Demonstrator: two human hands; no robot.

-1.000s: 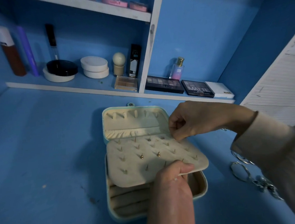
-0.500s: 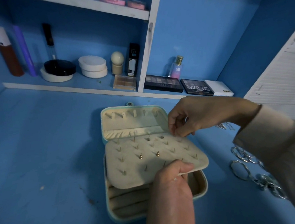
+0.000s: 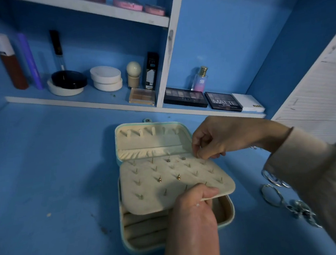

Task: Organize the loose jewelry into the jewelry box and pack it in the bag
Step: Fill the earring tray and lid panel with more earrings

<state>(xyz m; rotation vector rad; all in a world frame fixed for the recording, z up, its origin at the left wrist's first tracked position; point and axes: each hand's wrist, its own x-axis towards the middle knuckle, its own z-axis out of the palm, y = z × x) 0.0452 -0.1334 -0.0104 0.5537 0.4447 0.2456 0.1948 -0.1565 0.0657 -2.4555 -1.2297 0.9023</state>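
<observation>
two hands working at open box [image 3: 128, 221], left hand [image 3: 192, 212] gripping earring panel [image 3: 167, 185], right hand [image 3: 220, 137] pinching something tiny at panel's far corner

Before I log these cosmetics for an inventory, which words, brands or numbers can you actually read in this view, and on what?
"MATTE" on the lid of the black eyeshadow palette on the lower shelf.
"SB" on the small perfume bottle with the gold cap.
"FIT" seems to stand on the tall black box; the smaller print below is blurred.
The print on the darker palette to the left is too blurred to read.
Small gold marks on the white box: too small.
</observation>
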